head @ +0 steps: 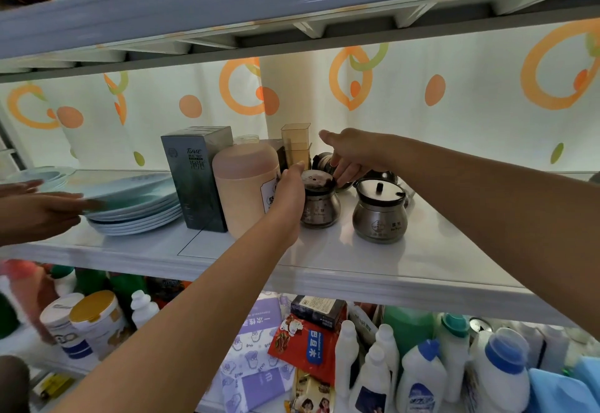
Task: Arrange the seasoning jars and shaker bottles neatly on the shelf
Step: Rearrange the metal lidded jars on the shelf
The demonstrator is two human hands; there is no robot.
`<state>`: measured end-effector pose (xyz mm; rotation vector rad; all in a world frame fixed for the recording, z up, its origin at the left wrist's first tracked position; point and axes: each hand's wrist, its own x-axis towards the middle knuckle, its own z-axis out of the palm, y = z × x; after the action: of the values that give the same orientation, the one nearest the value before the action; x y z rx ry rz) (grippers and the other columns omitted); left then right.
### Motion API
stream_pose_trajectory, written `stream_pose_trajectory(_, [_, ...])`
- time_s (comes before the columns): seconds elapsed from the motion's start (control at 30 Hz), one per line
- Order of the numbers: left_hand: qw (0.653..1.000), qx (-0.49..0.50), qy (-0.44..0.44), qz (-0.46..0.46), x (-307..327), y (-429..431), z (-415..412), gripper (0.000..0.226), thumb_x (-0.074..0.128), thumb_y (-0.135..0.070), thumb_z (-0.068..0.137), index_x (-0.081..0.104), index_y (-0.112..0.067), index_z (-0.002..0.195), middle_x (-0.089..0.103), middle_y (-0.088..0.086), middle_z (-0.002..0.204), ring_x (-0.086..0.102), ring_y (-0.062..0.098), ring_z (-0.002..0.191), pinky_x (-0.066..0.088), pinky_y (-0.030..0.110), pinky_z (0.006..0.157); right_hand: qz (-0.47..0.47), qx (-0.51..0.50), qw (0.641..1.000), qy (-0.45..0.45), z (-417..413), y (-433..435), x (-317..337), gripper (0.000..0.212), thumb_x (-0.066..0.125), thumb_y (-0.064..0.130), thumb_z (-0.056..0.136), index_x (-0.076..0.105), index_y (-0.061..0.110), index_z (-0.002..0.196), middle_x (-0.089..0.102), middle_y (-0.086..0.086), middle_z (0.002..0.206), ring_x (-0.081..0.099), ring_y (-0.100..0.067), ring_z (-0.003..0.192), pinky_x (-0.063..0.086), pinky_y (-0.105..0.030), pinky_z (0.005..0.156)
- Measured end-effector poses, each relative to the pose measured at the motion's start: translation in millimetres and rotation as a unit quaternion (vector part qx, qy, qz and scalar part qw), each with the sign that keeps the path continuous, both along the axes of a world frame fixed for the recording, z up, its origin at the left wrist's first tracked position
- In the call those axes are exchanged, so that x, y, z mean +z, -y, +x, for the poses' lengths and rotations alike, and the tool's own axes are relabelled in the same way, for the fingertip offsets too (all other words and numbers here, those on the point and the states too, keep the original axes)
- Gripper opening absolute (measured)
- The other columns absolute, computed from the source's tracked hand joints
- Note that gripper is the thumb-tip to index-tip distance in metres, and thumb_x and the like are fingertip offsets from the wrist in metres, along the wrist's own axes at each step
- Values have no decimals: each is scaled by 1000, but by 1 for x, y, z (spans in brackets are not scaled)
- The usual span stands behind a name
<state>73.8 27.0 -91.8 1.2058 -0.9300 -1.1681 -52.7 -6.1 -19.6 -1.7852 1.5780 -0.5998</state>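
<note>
Shelf (373, 260) edge nearest; left hand (289, 198) wrapped round seasoning jar (319, 208), right hand (349, 156) pinching its lid (316, 179). Beside it, second jar (380, 214); behind, more jars (324, 161), tipped, partly hidden.

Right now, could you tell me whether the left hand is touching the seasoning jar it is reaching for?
Touching. The head view shows the left hand wrapped against the side of the seasoning jar, with no gap between them.

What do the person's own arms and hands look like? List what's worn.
Both forearms are bare up to the frame edge: no sleeves, watch or bracelets show. The left hand and right hand wear no gloves, and no rings are visible.
</note>
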Motion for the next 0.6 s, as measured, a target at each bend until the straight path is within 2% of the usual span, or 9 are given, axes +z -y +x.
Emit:
stream_pose_trajectory(0.07, [999, 16, 31, 7, 4, -2, -2, 55, 46, -49, 86, 46, -24, 136, 50, -3, 132, 45, 21, 125, 37, 44, 108, 1, -3, 1000, 3, 0, -1, 0, 75, 20, 56, 99, 53, -7, 122, 67, -26, 109, 71, -32, 90, 53, -39, 88])
stream_pose_trajectory(0.13, [998, 16, 59, 8, 9, -7, -4, 52, 40, -46, 92, 42, -23, 139, 49, 0, 132, 45, 24, 125, 38, 44, 104, -7, -9, 1000, 5, 0, -3, 4, 73, 21, 55, 99, 55, -6, 120, 68, -24, 108, 71, -31, 91, 52, -36, 82])
stream_pose_trajectory(0.2, [997, 0, 67, -29, 20, -13, -6, 48, 37, -44, 90, 50, -24, 132, 56, 1, 130, 53, 22, 116, 45, 40, 93, -20, -14, 1000, 10, -3, -8, 12, 71, 23, 55, 99, 56, -4, 119, 68, -21, 107, 70, -30, 93, 50, -36, 80])
stream_pose_trajectory(0.27, [996, 0, 76, -55, 35, -20, -6, 50, 35, -46, 87, 54, -22, 127, 59, 10, 127, 56, 21, 113, 44, 37, 90, -36, -18, 999, 17, -9, -16, 25, 65, 25, 55, 99, 56, 1, 118, 68, -18, 107, 68, -29, 97, 49, -38, 85])
stream_pose_trajectory(0.33, [996, -6, 70, -57, 52, -26, -5, 51, 38, -44, 92, 53, -8, 127, 53, 23, 129, 56, 23, 114, 39, 32, 86, -48, -17, 998, 40, -19, -28, 37, 60, 26, 55, 99, 56, 6, 116, 67, -17, 111, 66, -29, 98, 49, -39, 88])
stream_pose_trajectory(0.37, [996, -21, 63, -63, 62, -30, -4, 46, 38, -40, 95, 55, -4, 119, 55, 24, 122, 57, 21, 106, 38, 30, 80, -51, -14, 997, 55, -24, -34, 43, 59, 26, 55, 99, 55, 6, 116, 67, -18, 111, 65, -29, 100, 49, -39, 89])
stream_pose_trajectory(0.4, [996, -37, 57, -65, 72, -33, -5, 38, 38, -38, 97, 56, -6, 107, 57, 18, 108, 56, 17, 96, 39, 29, 77, -52, -10, 996, 72, -28, -39, 49, 60, 27, 55, 99, 55, 6, 119, 66, -18, 112, 65, -31, 102, 49, -40, 91])
stream_pose_trajectory(0.47, [995, -63, 64, -49, 91, -40, -8, 29, 39, -37, 98, 52, -11, 104, 55, 7, 104, 52, 17, 96, 39, 32, 88, -53, -11, 993, 105, -39, -49, 59, 62, 29, 55, 99, 54, 3, 121, 66, -21, 114, 65, -34, 105, 50, -42, 95])
stream_pose_trajectory(0.6, [989, -104, 99, -26, 121, -47, -13, 31, 42, -34, 98, 49, -6, 108, 56, 13, 117, 52, 25, 106, 37, 37, 100, -37, -18, 988, 146, -56, -60, 73, 64, 31, 55, 99, 51, 1, 125, 63, -24, 119, 63, -37, 109, 49, -46, 99])
